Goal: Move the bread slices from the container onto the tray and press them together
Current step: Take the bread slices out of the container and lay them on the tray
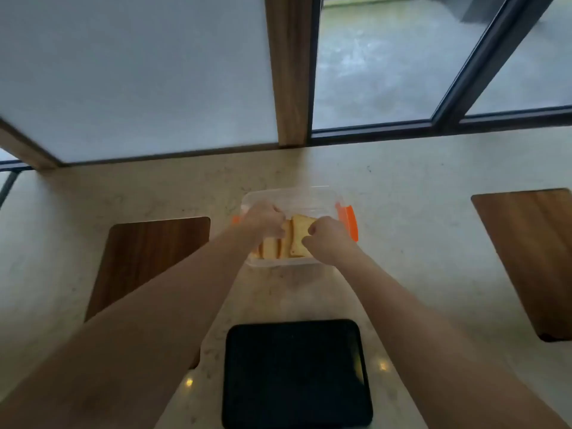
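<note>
A clear plastic container (312, 198) with orange clips stands on the counter ahead of me. Several bread slices (272, 247) stand on edge inside it. One slice (299, 232) is tilted up above the others. My left hand (265, 219) and my right hand (327, 239) are both inside the container, fingers closed on that raised slice from either side. A black tray (295, 374) lies flat on the counter close to me, below my forearms, with nothing on it.
A dark wooden board (148, 258) lies left of the container, and another wooden board (535, 258) lies at the far right. The pale stone counter (402, 227) runs back to a window with a wooden post (289, 72).
</note>
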`<state>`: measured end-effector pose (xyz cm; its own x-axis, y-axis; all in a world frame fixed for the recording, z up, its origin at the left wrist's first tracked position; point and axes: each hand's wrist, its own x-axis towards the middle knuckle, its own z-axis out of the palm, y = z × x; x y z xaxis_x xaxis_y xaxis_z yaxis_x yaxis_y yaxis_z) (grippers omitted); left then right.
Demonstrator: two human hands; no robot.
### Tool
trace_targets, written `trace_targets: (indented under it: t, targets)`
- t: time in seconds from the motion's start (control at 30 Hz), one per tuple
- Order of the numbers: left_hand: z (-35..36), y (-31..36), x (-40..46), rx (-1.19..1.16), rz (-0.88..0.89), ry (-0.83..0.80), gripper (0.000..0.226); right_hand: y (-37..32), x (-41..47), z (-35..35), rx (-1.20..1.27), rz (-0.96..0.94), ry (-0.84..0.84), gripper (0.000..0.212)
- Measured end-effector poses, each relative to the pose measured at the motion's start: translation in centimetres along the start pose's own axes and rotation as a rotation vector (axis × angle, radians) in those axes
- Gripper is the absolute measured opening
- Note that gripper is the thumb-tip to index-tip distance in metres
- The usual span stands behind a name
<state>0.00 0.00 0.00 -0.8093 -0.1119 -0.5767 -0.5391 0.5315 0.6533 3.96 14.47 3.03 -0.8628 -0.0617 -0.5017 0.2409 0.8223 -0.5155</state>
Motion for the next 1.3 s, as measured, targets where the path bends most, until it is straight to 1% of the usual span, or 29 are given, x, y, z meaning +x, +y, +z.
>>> trace_targets:
  t: [0.03, 0.07, 0.1, 0.17, 0.23, 0.37, 0.43, 0.5, 0.57, 0.6, 0.7, 0.77, 0.8, 0.9, 1.0, 1.07, 1.13, 1.2, 1.3]
  targets:
    - [0.3, 0.0, 0.6, 0.021, -0.015, 0.002, 0.023, 0.0, 0.5, 0.2, -0.028, 0.011, -0.033, 0.008]
    - [0.4, 0.2, 1.2, 0.032, -0.015, 0.027, 0.024, 0.0, 1.1, 0.3, -0.059, 0.021, -0.050, 0.008]
    - [0.8, 0.2, 1.8, 0.042, -0.017, 0.033, 0.025, -0.1, 1.6, 0.5, -0.092, 0.030, -0.082, 0.010]
    - [1.5, 0.3, 2.8, 0.051, -0.010, 0.051, 0.027, -0.3, 2.6, 1.0, -0.121, 0.061, -0.138, 0.022]
    - [2.1, 0.4, 3.8, 0.050, 0.007, 0.089, 0.027, -0.1, 3.6, 1.3, -0.120, 0.083, -0.156, 0.026]
    - [2.8, 0.5, 5.2, 0.049, 0.019, 0.112, 0.029, 0.3, 5.1, 2.1, -0.072, 0.088, -0.149, 0.028]
    - [3.1, 0.5, 5.5, 0.054, 0.024, 0.111, 0.033, 0.5, 6.0, 2.7, -0.024, 0.132, -0.152, 0.031]
    - [3.4, 0.2, 5.7, 0.035, 0.001, 0.134, 0.035, 0.7, 7.0, 3.3, 0.036, 0.200, -0.153, 0.043]
    - [3.9, -0.1, 6.1, 0.024, -0.007, 0.149, 0.026, 0.9, 7.7, 3.6, 0.081, 0.252, -0.146, 0.057]
    - [4.1, -0.3, 6.3, 0.033, -0.002, 0.152, 0.020, 1.1, 7.9, 3.7, 0.090, 0.256, -0.141, 0.059]
    - [4.6, -0.6, 6.4, 0.035, -0.010, 0.168, 0.015, 1.6, 8.4, 3.9, 0.089, 0.205, -0.124, 0.052]
    - [4.8, -0.8, 6.4, 0.013, -0.014, 0.191, 0.024, 1.8, 8.5, 3.9, 0.095, 0.178, -0.111, 0.051]
    - [4.9, -1.0, 6.4, 0.001, -0.007, 0.201, 0.028, 1.9, 8.5, 3.9, 0.103, 0.177, -0.110, 0.055]
    - [5.0, -1.1, 6.3, -0.041, 0.009, 0.222, 0.030, 2.1, 8.6, 3.7, 0.174, 0.237, -0.103, 0.070]
    - [4.9, -1.2, 5.9, -0.077, 0.021, 0.213, 0.032, 2.3, 8.7, 3.6, 0.239, 0.274, -0.094, 0.073]
    - [4.8, -1.2, 5.7, -0.052, 0.023, 0.183, 0.029, 2.3, 8.6, 3.6, 0.259, 0.281, -0.094, 0.074]
    - [4.6, -1.4, 5.7, -0.001, 0.030, 0.144, 0.008, 2.3, 8.6, 3.7, 0.264, 0.274, -0.101, 0.075]
    - [4.5, -1.4, 5.5, 0.105, 0.055, 0.105, 0.016, 2.3, 8.5, 3.6, 0.267, 0.272, -0.110, 0.077]
    - [4.0, -0.9, 4.8, 0.223, 0.106, 0.072, 0.017, 2.4, 8.4, 3.6, 0.277, 0.258, -0.124, 0.077]
